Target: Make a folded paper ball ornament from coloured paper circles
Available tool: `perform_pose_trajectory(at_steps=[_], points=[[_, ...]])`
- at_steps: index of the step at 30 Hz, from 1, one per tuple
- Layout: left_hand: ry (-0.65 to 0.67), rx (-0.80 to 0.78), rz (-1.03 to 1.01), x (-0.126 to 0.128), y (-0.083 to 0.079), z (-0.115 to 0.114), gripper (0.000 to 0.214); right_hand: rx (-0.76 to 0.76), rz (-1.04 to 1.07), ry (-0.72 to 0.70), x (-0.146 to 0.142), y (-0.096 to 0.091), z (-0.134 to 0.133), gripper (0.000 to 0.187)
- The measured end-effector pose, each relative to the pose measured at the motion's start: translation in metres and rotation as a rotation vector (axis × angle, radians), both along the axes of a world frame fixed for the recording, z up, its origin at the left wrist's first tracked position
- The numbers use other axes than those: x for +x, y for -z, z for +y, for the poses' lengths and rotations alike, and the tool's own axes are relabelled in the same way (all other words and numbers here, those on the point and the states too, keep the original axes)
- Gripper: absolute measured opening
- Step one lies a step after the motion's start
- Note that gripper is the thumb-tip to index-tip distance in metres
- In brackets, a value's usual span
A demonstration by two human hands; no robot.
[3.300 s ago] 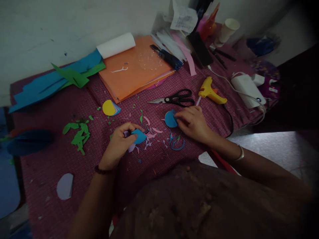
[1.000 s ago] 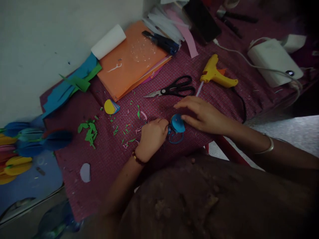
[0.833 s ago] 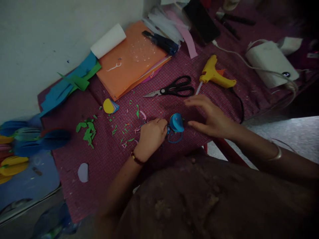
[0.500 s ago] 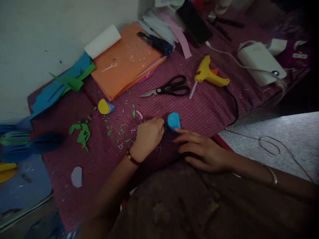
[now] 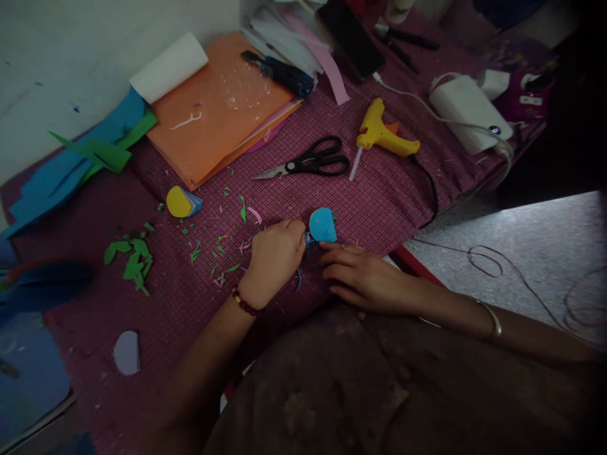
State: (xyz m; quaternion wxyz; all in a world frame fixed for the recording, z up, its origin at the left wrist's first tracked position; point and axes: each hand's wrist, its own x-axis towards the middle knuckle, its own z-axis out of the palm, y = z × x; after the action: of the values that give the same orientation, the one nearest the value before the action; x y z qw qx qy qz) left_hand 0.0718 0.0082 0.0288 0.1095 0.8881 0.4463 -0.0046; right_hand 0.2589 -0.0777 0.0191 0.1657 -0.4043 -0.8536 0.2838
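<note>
My left hand [image 5: 277, 256] rests on the cloth with its fingers curled in and closed. Whatever is under or within them is hidden; small blue scraps [image 5: 308, 238] peek out by the fingertips. Just to its right lies a blue paper piece [image 5: 322, 225], rounded with one straight edge. My right hand [image 5: 363, 278] lies palm down with fingers stretched out, its index fingertip at the lower edge of the blue piece. Beyond both hands are black-handled scissors [image 5: 308, 163], blades pointing left. Pink and green paper clippings [image 5: 220, 246] are scattered left of my left hand.
A yellow glue gun [image 5: 384, 133] lies beyond my right hand, its cord hanging off the edge. Orange sheets [image 5: 208, 107] bear a blue cutter [image 5: 284, 72]. Yellow-topped cut pieces [image 5: 179, 202], green scraps [image 5: 135, 259] and a grey-lilac piece [image 5: 127, 352] lie leftward.
The whole view has shifted, so the table appears further left. My left hand stays closed beside the blue piece, and my right fingers remain extended at its lower edge.
</note>
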Motion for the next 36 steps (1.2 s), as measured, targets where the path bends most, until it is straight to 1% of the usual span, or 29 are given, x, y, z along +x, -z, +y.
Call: perform_pose_trajectory(at_steps=[4, 7, 10, 12, 13, 15, 16, 18, 19, 21, 24, 25, 26, 27, 29, 31, 33, 34, 36], points=[[0.024, 0.016, 0.023, 0.002, 0.0, 0.0, 0.015, -0.067, 0.02, 0.045, -0.001, -0.005, 0.003, 0.015], [-0.014, 0.073, 0.087, -0.003, -0.004, 0.004, 0.015, -0.109, 0.009, 0.065, -0.001, -0.01, 0.004, 0.015], [-0.127, 0.138, 0.182, -0.019, -0.011, 0.009, 0.019, -0.124, 0.007, 0.061, 0.0, -0.011, 0.006, 0.013], [-0.245, 0.157, 0.234, -0.032, -0.017, 0.01, 0.022, -0.12, 0.015, 0.052, 0.001, -0.01, 0.006, 0.012], [-0.286, 0.159, 0.231, -0.038, -0.02, 0.01, 0.024, -0.111, 0.022, 0.047, 0.001, -0.009, 0.006, 0.012], [-0.329, 0.132, 0.147, -0.047, -0.026, 0.007, 0.025, -0.094, 0.038, 0.043, 0.002, -0.008, 0.006, 0.012], [-0.337, 0.101, 0.063, -0.05, -0.028, 0.005, 0.024, -0.089, 0.046, 0.043, 0.002, -0.007, 0.006, 0.013], [-0.354, -0.006, -0.173, -0.054, -0.032, 0.0, 0.019, -0.093, 0.068, 0.042, 0.004, -0.005, 0.006, 0.014], [-0.371, -0.091, -0.307, -0.055, -0.034, -0.002, 0.017, -0.104, 0.083, 0.039, 0.005, -0.003, 0.005, 0.014], [-0.435, -0.327, -0.579, -0.056, -0.035, -0.004, 0.016, -0.118, 0.133, 0.033, 0.008, 0.0, 0.004, 0.014], [-0.561, -0.701, -1.018, -0.056, -0.03, -0.006, 0.017, -0.056, 0.265, 0.028, 0.013, 0.006, 0.001, 0.015], [-0.57, -0.783, -1.171, -0.056, -0.027, -0.006, 0.017, -0.017, 0.325, 0.031, 0.015, 0.008, 0.0, 0.017], [-0.565, -0.836, -1.283, -0.055, -0.024, -0.006, 0.018, 0.013, 0.387, 0.044, 0.015, 0.009, 0.0, 0.019], [-0.539, -0.885, -1.353, -0.053, -0.021, -0.006, 0.018, 0.024, 0.447, 0.07, 0.015, 0.008, 0.0, 0.022], [-0.488, -0.962, -1.399, -0.048, -0.017, -0.009, 0.018, -0.024, 0.538, 0.165, 0.01, 0.004, 0.0, 0.024], [-0.437, -1.009, -1.378, -0.043, -0.016, -0.013, 0.018, -0.152, 0.587, 0.251, 0.0, -0.004, 0.002, 0.021], [-0.403, -1.039, -1.332, -0.037, -0.019, -0.019, 0.019, -0.299, 0.63, 0.268, -0.014, -0.011, 0.006, 0.021], [-0.388, -1.057, -1.304, -0.035, -0.021, -0.022, 0.019, -0.349, 0.659, 0.264, -0.021, -0.014, 0.008, 0.022], [-0.37, -1.057, -1.253, -0.032, -0.024, -0.029, 0.017, -0.371, 0.709, 0.277, -0.033, -0.017, 0.011, 0.021]])
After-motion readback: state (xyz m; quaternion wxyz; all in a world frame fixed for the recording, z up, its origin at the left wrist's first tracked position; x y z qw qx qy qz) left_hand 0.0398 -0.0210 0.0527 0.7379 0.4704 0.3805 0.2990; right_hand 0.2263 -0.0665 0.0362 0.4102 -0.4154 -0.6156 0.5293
